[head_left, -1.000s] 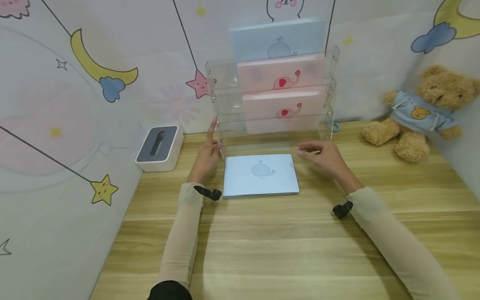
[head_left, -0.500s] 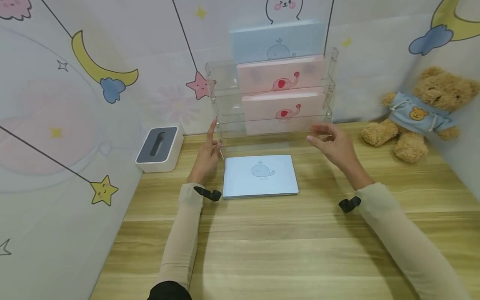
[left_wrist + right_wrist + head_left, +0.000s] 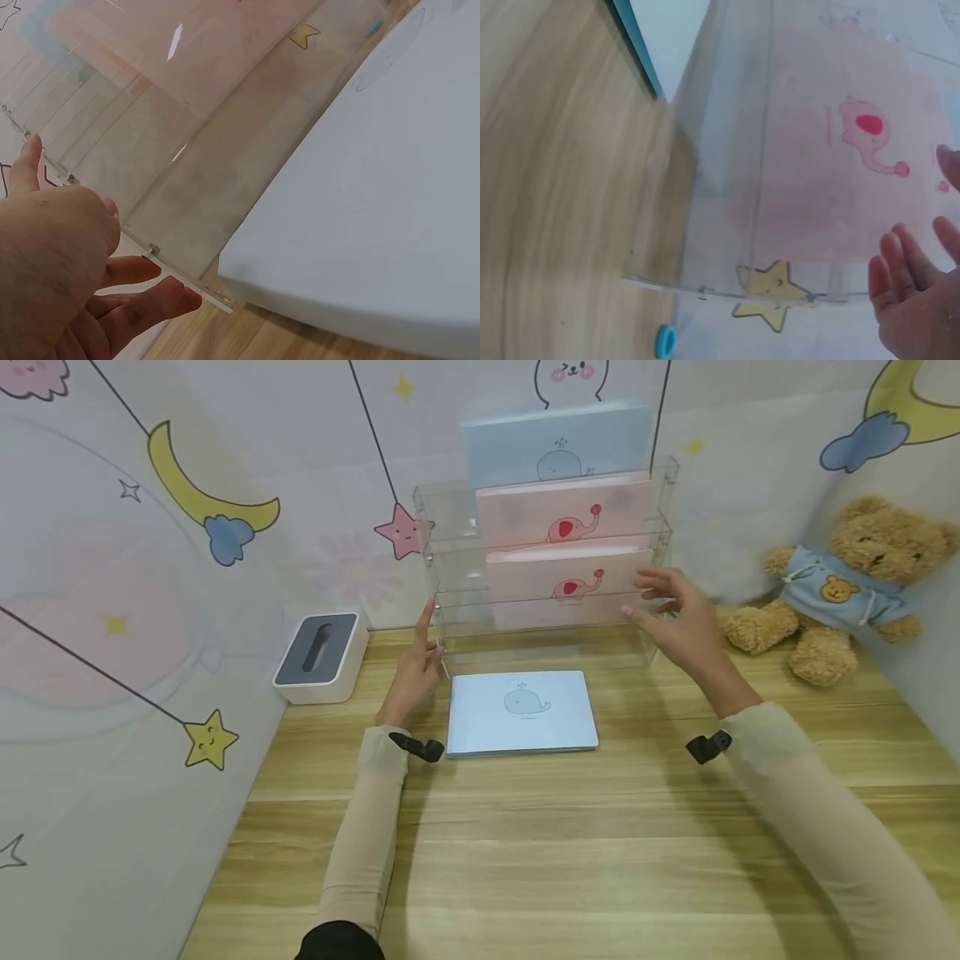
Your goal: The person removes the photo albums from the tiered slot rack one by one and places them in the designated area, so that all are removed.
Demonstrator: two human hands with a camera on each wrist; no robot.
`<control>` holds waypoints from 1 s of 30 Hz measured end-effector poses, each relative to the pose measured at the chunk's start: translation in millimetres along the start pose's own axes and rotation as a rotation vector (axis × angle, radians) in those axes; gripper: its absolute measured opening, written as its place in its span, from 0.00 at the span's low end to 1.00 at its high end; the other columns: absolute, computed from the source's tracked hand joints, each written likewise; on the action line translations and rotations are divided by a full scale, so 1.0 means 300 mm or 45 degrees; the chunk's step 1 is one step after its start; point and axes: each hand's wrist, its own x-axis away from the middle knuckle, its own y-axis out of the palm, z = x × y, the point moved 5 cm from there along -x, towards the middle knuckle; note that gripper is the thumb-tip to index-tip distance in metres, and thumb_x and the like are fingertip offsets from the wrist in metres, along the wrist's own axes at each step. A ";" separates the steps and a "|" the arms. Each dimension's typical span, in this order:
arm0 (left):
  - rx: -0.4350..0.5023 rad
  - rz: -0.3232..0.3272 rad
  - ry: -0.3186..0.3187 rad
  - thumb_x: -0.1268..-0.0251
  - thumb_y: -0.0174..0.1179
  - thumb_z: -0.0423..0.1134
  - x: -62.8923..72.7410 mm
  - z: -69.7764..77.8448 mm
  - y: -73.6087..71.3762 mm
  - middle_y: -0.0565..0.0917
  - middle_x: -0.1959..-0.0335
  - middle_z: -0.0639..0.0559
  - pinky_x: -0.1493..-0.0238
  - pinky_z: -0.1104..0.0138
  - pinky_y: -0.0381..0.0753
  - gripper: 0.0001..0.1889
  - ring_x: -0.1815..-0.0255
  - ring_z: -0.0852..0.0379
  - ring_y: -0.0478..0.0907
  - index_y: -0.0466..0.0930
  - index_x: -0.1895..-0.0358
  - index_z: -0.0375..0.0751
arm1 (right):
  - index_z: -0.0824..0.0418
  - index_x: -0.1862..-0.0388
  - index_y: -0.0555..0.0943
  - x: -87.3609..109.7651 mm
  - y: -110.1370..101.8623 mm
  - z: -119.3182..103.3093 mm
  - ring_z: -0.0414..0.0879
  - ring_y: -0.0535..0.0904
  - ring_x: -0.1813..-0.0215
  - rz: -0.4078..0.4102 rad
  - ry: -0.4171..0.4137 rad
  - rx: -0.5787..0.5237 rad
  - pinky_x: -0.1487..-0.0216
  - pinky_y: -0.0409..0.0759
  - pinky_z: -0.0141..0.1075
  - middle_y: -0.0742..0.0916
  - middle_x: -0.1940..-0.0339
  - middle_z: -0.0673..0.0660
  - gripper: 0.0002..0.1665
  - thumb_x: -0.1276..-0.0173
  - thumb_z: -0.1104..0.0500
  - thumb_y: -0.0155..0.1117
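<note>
A clear acrylic rack [image 3: 465, 618] stands against the wall, tiered from front to back. Two pink elephant notebooks [image 3: 525, 581] fill its lower tiers, and a light blue whale notebook [image 3: 510, 447] stands in the top one. My left hand [image 3: 411, 681] rests at the rack's left side, index finger stretched along the edge [image 3: 56, 262], other fingers loosely bent beside the side panel. At the rack's right end, my right hand [image 3: 686, 631] has its fingers spread in front of the lower pink notebook [image 3: 817, 172], holding nothing. Flat on the table lies another light blue whale notebook [image 3: 525, 727].
To the left is a white box [image 3: 348, 652] with a dark grey recessed top. A teddy bear [image 3: 847, 585] in a blue top sits at the back right. A small blue ring [image 3: 665, 341] lies by the rack's right end. Patterned wall [image 3: 322, 435] rises behind the wooden table [image 3: 525, 852].
My right hand has risen from beside the flat blue notebook, moving up and right to the rack's right end. My left hand stays at the left side. The notebooks have not moved.
</note>
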 end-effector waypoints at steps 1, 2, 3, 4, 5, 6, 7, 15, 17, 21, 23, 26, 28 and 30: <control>0.001 -0.001 0.000 0.12 0.49 0.34 -0.001 0.002 0.002 0.85 0.48 0.36 0.50 0.50 0.82 0.45 0.58 0.43 0.82 0.33 0.14 0.83 | 0.53 0.24 0.78 -0.005 -0.007 -0.004 0.44 0.81 0.40 0.011 -0.006 0.013 0.45 0.75 0.27 0.87 0.33 0.62 0.34 0.27 0.53 0.75; 0.002 -0.004 0.000 0.12 0.49 0.34 -0.003 0.003 0.004 0.85 0.48 0.36 0.50 0.50 0.82 0.45 0.58 0.43 0.82 0.33 0.14 0.83 | 0.52 0.24 0.77 -0.009 -0.013 -0.008 0.45 0.81 0.40 0.023 -0.008 0.020 0.45 0.75 0.28 0.87 0.33 0.62 0.35 0.27 0.53 0.75; 0.003 -0.006 -0.003 0.12 0.49 0.35 -0.004 0.004 0.005 0.84 0.47 0.36 0.50 0.50 0.82 0.45 0.58 0.43 0.82 0.33 0.14 0.83 | 0.51 0.23 0.77 -0.013 -0.020 -0.013 0.45 0.81 0.40 0.034 -0.011 0.024 0.45 0.75 0.28 0.87 0.33 0.62 0.35 0.27 0.53 0.76; 0.003 -0.010 -0.005 0.12 0.49 0.35 -0.005 0.005 0.007 0.84 0.47 0.36 0.50 0.51 0.82 0.45 0.57 0.43 0.82 0.33 0.14 0.83 | 0.51 0.23 0.76 -0.018 -0.026 -0.017 0.46 0.81 0.40 0.041 -0.014 0.028 0.45 0.75 0.29 0.87 0.33 0.62 0.36 0.27 0.53 0.76; 0.005 -0.012 -0.006 0.12 0.49 0.35 -0.006 0.006 0.007 0.84 0.47 0.36 0.50 0.51 0.82 0.45 0.57 0.43 0.82 0.33 0.14 0.83 | 0.50 0.22 0.75 -0.022 -0.031 -0.022 0.46 0.81 0.41 0.047 -0.017 0.042 0.45 0.75 0.29 0.87 0.33 0.62 0.37 0.27 0.53 0.76; 0.011 -0.014 -0.007 0.12 0.49 0.34 -0.006 0.007 0.008 0.84 0.47 0.36 0.51 0.51 0.82 0.45 0.58 0.43 0.82 0.33 0.14 0.83 | 0.49 0.21 0.74 -0.026 -0.036 -0.026 0.47 0.80 0.40 0.049 -0.017 0.050 0.44 0.75 0.30 0.86 0.33 0.61 0.38 0.27 0.52 0.76; 0.015 -0.015 -0.011 0.12 0.48 0.34 -0.006 0.008 0.008 0.84 0.47 0.36 0.51 0.51 0.82 0.45 0.58 0.43 0.82 0.32 0.14 0.84 | 0.47 0.20 0.73 -0.031 -0.041 -0.030 0.48 0.80 0.40 0.049 -0.012 0.060 0.44 0.75 0.31 0.86 0.32 0.61 0.39 0.27 0.51 0.76; 0.039 -0.017 -0.038 0.12 0.47 0.34 -0.008 -0.008 0.008 0.84 0.47 0.36 0.53 0.52 0.82 0.46 0.58 0.44 0.81 0.31 0.16 0.90 | 0.46 0.17 0.70 -0.077 -0.055 -0.037 0.59 0.78 0.33 0.050 0.019 0.133 0.37 0.75 0.44 0.81 0.26 0.61 0.44 0.28 0.48 0.76; 0.042 -0.019 -0.034 0.12 0.47 0.34 -0.006 -0.008 0.005 0.84 0.47 0.36 0.53 0.52 0.82 0.46 0.58 0.43 0.81 0.31 0.16 0.89 | 0.48 0.16 0.68 -0.094 -0.053 -0.035 0.61 0.78 0.32 0.038 0.022 0.145 0.34 0.75 0.49 0.80 0.24 0.62 0.46 0.29 0.49 0.77; 0.040 -0.011 -0.013 0.12 0.48 0.33 -0.001 0.000 0.002 0.85 0.48 0.36 0.53 0.53 0.82 0.46 0.59 0.44 0.81 0.33 0.15 0.86 | 0.47 0.13 0.64 -0.123 -0.047 -0.030 0.65 0.75 0.29 -0.021 0.041 0.144 0.29 0.72 0.55 0.77 0.21 0.65 0.49 0.28 0.50 0.76; 0.045 -0.011 -0.012 0.12 0.47 0.33 0.000 0.000 0.003 0.84 0.50 0.36 0.54 0.53 0.81 0.46 0.60 0.44 0.81 0.33 0.15 0.86 | 0.46 0.14 0.65 -0.133 -0.044 -0.028 0.65 0.75 0.28 -0.039 0.048 0.143 0.29 0.71 0.53 0.77 0.21 0.65 0.49 0.28 0.51 0.76; 0.048 -0.012 -0.017 0.12 0.47 0.33 0.001 -0.001 0.004 0.84 0.50 0.36 0.54 0.54 0.81 0.46 0.61 0.44 0.81 0.33 0.15 0.86 | 0.47 0.15 0.66 -0.145 -0.043 -0.034 0.63 0.75 0.28 -0.054 0.054 0.152 0.30 0.71 0.51 0.79 0.23 0.65 0.47 0.29 0.51 0.77; 0.053 -0.014 -0.021 0.12 0.48 0.33 0.001 0.000 0.004 0.84 0.50 0.36 0.54 0.54 0.82 0.46 0.61 0.44 0.81 0.33 0.15 0.87 | 0.47 0.16 0.68 -0.153 -0.044 -0.039 0.61 0.76 0.29 -0.059 0.053 0.156 0.31 0.72 0.51 0.80 0.25 0.66 0.46 0.29 0.51 0.77; 0.049 -0.015 -0.025 0.12 0.48 0.34 0.001 0.000 0.002 0.84 0.48 0.36 0.53 0.53 0.82 0.46 0.61 0.44 0.82 0.33 0.15 0.87 | 0.47 0.16 0.68 -0.162 -0.045 -0.040 0.60 0.76 0.29 -0.065 0.054 0.159 0.32 0.72 0.51 0.80 0.26 0.66 0.45 0.29 0.50 0.77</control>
